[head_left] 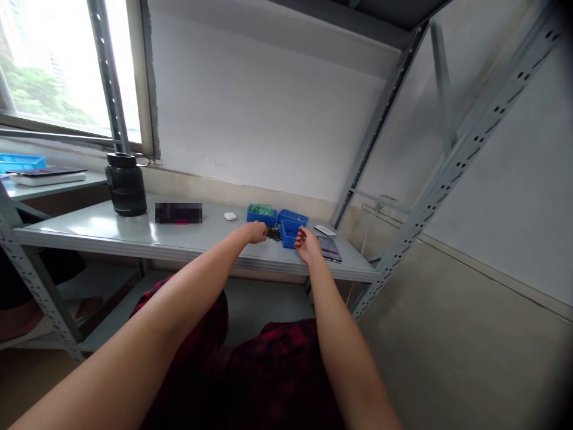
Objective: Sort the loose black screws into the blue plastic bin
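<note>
On the grey shelf top (pixel 210 239), my left hand (pixel 256 232) is closed with its fingers turned down at the left edge of a pile of small dark parts (pixel 274 234). Whatever its fingertips grip is hidden. My right hand (pixel 308 246) has its fingers curled in at the right side of a small blue bin (pixel 287 242); anything in them is too small to make out. Behind the pile stands a blue bin with green packets (pixel 262 216). Beside it, another blue bin (pixel 293 216) holds small pieces I cannot name.
A flat phone-like device (pixel 330 249) and a white card-like item (pixel 324 230) lie right of my right hand. Leftward are a white earbud-type case (pixel 230 216), a blurred dark box (pixel 179 214) and a large black bottle (pixel 126 185). A metal upright (pixel 430 167) rises at right.
</note>
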A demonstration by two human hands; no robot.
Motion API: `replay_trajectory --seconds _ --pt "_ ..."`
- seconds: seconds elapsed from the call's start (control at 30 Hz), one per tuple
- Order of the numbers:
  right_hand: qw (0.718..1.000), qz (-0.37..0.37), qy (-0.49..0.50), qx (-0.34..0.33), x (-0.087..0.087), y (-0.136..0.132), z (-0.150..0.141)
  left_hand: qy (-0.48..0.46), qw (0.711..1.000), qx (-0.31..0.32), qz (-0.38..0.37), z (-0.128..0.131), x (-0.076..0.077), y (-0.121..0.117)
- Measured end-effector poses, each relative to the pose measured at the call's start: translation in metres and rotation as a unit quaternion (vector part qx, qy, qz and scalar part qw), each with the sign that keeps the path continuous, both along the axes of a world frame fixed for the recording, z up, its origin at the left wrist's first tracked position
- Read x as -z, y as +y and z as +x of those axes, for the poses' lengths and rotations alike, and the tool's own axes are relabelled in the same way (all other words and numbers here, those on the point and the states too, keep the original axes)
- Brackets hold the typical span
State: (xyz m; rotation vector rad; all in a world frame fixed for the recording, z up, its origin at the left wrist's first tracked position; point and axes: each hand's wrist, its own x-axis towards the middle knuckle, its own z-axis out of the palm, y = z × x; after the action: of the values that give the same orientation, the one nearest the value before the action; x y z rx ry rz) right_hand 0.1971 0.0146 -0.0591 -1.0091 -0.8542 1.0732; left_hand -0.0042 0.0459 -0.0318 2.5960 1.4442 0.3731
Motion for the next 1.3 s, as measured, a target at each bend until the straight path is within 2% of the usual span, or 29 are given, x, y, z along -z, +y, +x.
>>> replay_trajectory --seconds 0.23,0.43,0.6,0.7,1.3 --pt "0.998 0.0 0.032 -0.061 -0.008 -0.008 -0.007 -0.007 1.0 0.016 0.0 0.004 -0.001 -0.001" --pt "0.99 -0.028 0.061 -0.123 -0.01 -0.013 -0.013 -0.123 0.989 0.088 -0.001 0.016 -0.008 -0.007" --pt "0.984 -0.047 0.071 -0.154 -0.01 -0.015 -0.018 -0.145 0.981 0.119 -0.055 0.019 -0.006 -0.006" --pt "0.981 -0.041 0.087 -0.169 -0.009 -0.015 -0.019 -0.163 0.977 0.125 -0.051 0.019 -0.005 -0.004" --pt "0.978 -0.044 0.082 -0.187 -0.006 -0.014 -0.023 -0.21 0.96 0.17 -0.071 0.018 -0.008 -0.007"
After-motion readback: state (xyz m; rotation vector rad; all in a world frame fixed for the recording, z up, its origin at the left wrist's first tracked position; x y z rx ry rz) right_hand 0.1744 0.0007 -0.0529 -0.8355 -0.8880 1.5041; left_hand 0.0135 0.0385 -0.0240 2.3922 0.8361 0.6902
